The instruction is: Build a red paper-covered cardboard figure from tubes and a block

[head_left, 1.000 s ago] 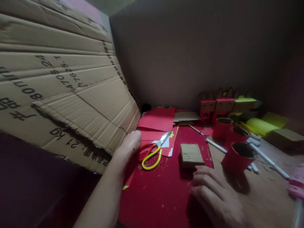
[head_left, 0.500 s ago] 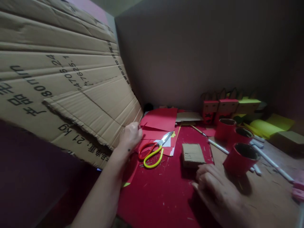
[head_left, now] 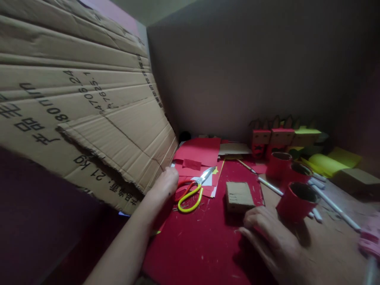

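My left hand [head_left: 170, 180] is at the left edge of the red paper sheets [head_left: 202, 147]; its fingers are blurred and mostly turned from view. A small red paper strip [head_left: 192, 164] lies on the sheets just right of it. Close by, scissors [head_left: 194, 192] with one red and one yellow handle rest with their blades pointing away. My right hand [head_left: 271, 233] lies on the table, fingers loosely bent and thumb apart, with nothing visible in it. Just beyond its fingertips is a small cardboard box [head_left: 239, 194].
A large cardboard sheet [head_left: 118, 130] leans at the left. Red-covered tubes [head_left: 297, 202] stand at the right among white pens [head_left: 335, 204]. Behind them are box figures [head_left: 282, 136] with pointed tops and a yellow paper roll [head_left: 323, 162]. Paper scraps litter the red tabletop [head_left: 190, 245].
A small red paper strip now lies flat on the sheets; before, a thin red edge showed at my left fingertips. My left hand has drawn slightly back. My right hand stays beside the box.
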Demonstrator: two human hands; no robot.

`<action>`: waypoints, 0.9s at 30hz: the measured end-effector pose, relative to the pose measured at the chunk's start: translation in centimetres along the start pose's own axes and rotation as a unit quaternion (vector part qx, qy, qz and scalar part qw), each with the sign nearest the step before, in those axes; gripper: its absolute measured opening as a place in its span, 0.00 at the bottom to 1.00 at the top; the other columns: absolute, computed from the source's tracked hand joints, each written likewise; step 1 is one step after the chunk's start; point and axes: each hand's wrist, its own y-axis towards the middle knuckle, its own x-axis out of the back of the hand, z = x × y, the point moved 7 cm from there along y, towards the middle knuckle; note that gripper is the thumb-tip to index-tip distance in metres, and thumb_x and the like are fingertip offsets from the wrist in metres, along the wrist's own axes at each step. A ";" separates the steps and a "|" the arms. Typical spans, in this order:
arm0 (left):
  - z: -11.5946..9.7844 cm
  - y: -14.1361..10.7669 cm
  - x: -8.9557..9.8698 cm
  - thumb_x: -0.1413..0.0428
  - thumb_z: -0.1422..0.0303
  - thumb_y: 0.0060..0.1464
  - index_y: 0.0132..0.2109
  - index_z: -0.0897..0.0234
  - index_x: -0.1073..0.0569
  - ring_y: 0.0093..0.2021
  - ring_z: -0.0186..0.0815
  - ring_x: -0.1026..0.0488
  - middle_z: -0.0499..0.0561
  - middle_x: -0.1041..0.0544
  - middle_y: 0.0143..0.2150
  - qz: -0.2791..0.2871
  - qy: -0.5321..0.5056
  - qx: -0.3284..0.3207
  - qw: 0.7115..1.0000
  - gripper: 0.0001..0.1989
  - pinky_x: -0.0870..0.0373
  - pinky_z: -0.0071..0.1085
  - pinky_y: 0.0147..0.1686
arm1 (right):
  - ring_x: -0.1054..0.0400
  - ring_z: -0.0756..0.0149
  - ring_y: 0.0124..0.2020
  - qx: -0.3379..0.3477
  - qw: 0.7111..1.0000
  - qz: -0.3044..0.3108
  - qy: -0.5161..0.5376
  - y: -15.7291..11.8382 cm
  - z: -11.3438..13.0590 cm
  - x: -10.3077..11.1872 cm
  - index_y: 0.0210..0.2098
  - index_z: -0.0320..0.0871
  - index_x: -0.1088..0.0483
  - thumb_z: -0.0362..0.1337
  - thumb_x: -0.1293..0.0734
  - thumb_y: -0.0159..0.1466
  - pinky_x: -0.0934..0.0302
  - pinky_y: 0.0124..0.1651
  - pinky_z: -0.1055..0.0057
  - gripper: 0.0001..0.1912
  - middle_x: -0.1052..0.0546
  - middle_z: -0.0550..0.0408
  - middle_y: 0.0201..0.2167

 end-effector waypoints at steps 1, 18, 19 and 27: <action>0.0 0.0 -0.4 0.46 0.64 0.59 0.50 0.66 0.31 0.43 0.38 0.27 0.54 0.28 0.47 0.019 0.002 -0.004 1.000 0.14 0.28 0.40 0.41 | 0.35 0.68 0.17 -0.007 0.999 0.006 0.031 -0.3 -0.2 -0.5 0.25 0.47 0.35 0.33 0.42 0.63 0.40 0.19 0.74 0.11 0.31 0.55 0.17; 0.7 0.0 1.0 0.47 0.64 0.59 0.49 0.66 0.31 0.45 0.39 0.28 0.54 0.27 0.47 0.027 0.007 0.031 0.999 0.14 0.29 0.41 0.43 | 0.38 0.69 0.14 0.001 1.000 -0.030 0.000 -0.3 0.0 -0.5 0.23 0.46 0.33 0.36 0.42 0.64 0.41 0.17 0.73 0.13 0.28 0.54 0.17; 0.7 0.0 1.4 0.47 0.64 0.59 0.49 0.66 0.31 0.45 0.39 0.28 0.54 0.27 0.47 0.021 0.008 0.031 0.999 0.13 0.29 0.41 0.43 | 0.39 0.68 0.14 0.000 1.000 -0.029 -0.004 -0.5 0.0 -0.6 0.23 0.47 0.33 0.36 0.42 0.64 0.42 0.17 0.72 0.13 0.29 0.54 0.17; 0.8 0.3 2.8 0.48 0.63 0.60 0.48 0.66 0.30 0.44 0.38 0.27 0.54 0.27 0.47 0.009 0.007 0.037 0.999 0.13 0.29 0.41 0.43 | 0.39 0.66 0.15 -0.035 0.999 -0.009 -0.010 -1.0 -0.8 -0.4 0.24 0.48 0.33 0.36 0.41 0.62 0.46 0.16 0.69 0.11 0.30 0.56 0.17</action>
